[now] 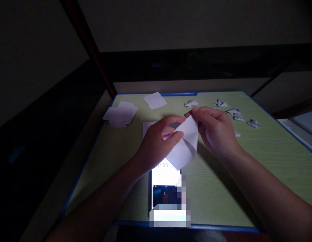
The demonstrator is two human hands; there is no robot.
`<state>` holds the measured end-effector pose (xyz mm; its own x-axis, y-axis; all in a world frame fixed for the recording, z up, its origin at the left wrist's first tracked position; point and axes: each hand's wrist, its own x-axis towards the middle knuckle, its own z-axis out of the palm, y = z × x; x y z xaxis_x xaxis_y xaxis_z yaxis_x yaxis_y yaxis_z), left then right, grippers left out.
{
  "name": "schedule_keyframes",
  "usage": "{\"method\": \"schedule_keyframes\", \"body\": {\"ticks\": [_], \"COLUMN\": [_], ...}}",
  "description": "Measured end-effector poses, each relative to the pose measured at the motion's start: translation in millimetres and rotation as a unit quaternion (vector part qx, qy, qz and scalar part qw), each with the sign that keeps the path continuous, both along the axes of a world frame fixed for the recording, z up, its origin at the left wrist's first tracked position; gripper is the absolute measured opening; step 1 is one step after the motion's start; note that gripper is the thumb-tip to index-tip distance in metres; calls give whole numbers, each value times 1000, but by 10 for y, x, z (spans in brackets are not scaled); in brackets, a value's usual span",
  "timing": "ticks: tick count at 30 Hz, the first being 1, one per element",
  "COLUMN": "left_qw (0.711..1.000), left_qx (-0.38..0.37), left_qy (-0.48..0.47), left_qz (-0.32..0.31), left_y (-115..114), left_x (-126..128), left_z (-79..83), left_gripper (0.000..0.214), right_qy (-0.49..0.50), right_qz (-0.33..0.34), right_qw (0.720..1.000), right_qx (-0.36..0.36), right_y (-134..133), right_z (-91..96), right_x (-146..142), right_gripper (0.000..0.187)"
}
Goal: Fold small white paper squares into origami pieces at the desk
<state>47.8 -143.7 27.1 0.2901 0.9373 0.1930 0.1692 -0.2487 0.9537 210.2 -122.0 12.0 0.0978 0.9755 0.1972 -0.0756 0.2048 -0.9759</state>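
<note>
A sheet of white paper (186, 148) is held up between my two hands above the table, bent with a crease or curl across it. My left hand (162, 136) grips its left edge, thumb on the near face and fingers behind. At the top corner, the thumb and fingers of my right hand (213, 127) pinch the paper. Directly beneath lies a phone (166, 176) with a lit screen, its upper part hidden by the paper and my left hand. Part of another white sheet (146, 129) shows behind my left hand.
A loose stack of white paper (120, 115) lies at the table's back left, with a single square sheet (155, 100) near the back edge. Several small folded paper pieces (233, 112) are scattered at the back right. The green table (110, 174) has a blue rim.
</note>
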Motion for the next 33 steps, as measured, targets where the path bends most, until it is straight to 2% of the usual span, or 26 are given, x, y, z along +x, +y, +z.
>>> {"method": "schedule_keyframes", "body": {"ticks": [9,13,15,19,24,29,33], "left_qw": [1000,999,998,992,995,999,998], "left_qx": [25,25,40,86,72,39,32], "left_qy": [11,30,41,73,57,29,14], "left_qz": [4,7,21,57,34,24,49], "left_y": [3,7,15,25,19,27,28], "left_x": [-9,-28,-41,-55,-42,-30,-21], "left_z": [3,8,9,7,-14,-78,-93], "left_gripper": [23,24,24,24,24,28,12], "right_qy": [1,54,71,45,32,48,57], "right_qz": [-16,-38,-25,5,1,9,31], "right_qw": [1000,998,997,999,999,999,998], "right_qx": [16,8,10,19,26,16,10], "right_y": [5,9,5,1,4,-27,-58], "right_z": [-18,42,68,37,-18,32,65], "right_x": [19,22,17,2,3,-22,-49], "right_gripper": [21,24,23,12,14,13,14]}}
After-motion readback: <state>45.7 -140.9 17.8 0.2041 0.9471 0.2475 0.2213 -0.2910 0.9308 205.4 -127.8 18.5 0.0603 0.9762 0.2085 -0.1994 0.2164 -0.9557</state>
